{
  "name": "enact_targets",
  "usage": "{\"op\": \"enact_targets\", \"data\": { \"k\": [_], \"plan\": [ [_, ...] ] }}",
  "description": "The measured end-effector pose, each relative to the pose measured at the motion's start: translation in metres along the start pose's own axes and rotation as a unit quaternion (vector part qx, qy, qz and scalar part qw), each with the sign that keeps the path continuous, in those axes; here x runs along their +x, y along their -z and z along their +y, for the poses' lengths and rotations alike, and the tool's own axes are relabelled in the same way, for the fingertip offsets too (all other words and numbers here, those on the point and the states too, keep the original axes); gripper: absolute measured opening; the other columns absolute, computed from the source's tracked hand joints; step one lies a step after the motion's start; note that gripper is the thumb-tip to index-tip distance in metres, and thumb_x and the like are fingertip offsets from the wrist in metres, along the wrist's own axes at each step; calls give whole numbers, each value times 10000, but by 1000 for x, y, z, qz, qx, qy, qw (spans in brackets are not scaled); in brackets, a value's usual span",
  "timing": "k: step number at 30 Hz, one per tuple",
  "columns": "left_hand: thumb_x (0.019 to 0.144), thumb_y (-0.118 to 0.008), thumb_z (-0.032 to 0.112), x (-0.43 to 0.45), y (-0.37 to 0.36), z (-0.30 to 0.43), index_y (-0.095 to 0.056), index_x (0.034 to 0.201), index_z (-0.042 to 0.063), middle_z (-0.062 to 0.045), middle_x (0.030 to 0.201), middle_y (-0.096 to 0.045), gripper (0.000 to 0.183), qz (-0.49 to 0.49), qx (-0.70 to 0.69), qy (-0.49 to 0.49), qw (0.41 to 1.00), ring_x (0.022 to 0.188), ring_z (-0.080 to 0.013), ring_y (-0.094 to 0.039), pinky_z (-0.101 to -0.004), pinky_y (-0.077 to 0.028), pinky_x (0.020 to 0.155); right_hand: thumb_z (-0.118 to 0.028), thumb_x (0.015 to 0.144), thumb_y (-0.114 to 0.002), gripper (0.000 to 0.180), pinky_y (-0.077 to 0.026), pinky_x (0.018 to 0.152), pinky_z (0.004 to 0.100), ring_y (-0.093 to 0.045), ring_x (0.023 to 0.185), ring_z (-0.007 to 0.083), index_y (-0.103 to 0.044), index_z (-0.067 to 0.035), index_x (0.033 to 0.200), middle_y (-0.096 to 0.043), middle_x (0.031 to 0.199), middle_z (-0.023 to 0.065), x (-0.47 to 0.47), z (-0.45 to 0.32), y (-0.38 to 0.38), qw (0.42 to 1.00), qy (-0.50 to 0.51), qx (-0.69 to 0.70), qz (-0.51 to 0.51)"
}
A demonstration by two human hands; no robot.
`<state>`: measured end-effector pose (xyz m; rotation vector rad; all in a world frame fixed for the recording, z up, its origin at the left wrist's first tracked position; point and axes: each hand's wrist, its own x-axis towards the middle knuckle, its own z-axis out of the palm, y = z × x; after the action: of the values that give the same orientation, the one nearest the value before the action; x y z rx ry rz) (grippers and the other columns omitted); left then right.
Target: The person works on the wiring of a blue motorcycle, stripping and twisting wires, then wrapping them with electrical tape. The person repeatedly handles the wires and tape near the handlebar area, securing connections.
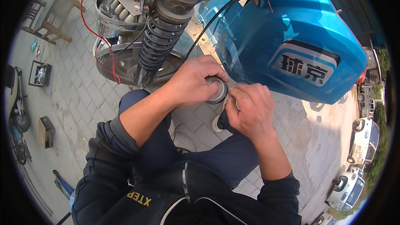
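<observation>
In front of my knees, my left hand (pixel 195 81) grips a roll of black tape (pixel 222 88), probably electrical tape, with a finger in its pale core. My right hand (pixel 251 107) is close beside it, thumb and forefinger pinched together at the roll's right edge, seemingly on the tape's end. The fingertips hide what lies between them. Just beyond my left hand stands a coil-spring shock absorber (pixel 161 42) of a partly dismantled vehicle. A black cable (pixel 206 28) hangs down behind the hands.
A blue plastic body panel (pixel 300 37) bearing writing fills the upper right. Red wires (pixel 89 28) loop down beside a wheel (pixel 118 62). A wooden chair (pixel 57 14), an open box (pixel 40 73) and another box (pixel 46 132) are at left. White cars (pixel 364 140) stand far right.
</observation>
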<state>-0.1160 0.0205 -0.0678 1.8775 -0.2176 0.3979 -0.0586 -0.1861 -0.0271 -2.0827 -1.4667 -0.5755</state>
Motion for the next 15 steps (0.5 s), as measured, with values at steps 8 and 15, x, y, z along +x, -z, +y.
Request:
{"op": "enact_targets", "data": {
  "k": [8,15],
  "plan": [
    [804,-671,30,-5,8,2,-768,972,52,-91,917,-701,196,-30,-32,40,998,913,-243,-666,-353,-538,803,24,738,-733,163,-469,631,308,-630,719,194,-675,-57,868,-687,844,63,-2,-5,-12,987,-125,102,-5],
    [860,-666,20,-5,17,5,-747,1002,13,-15,927,-710,163,-138,-249,211,935,823,-115,-644,-277,-510,735,-16,871,-664,40,-450,662,245,-585,713,91,-682,-4,903,-703,829,54,-10,-7,-10,687,-507,520,-21]
  ]
}}
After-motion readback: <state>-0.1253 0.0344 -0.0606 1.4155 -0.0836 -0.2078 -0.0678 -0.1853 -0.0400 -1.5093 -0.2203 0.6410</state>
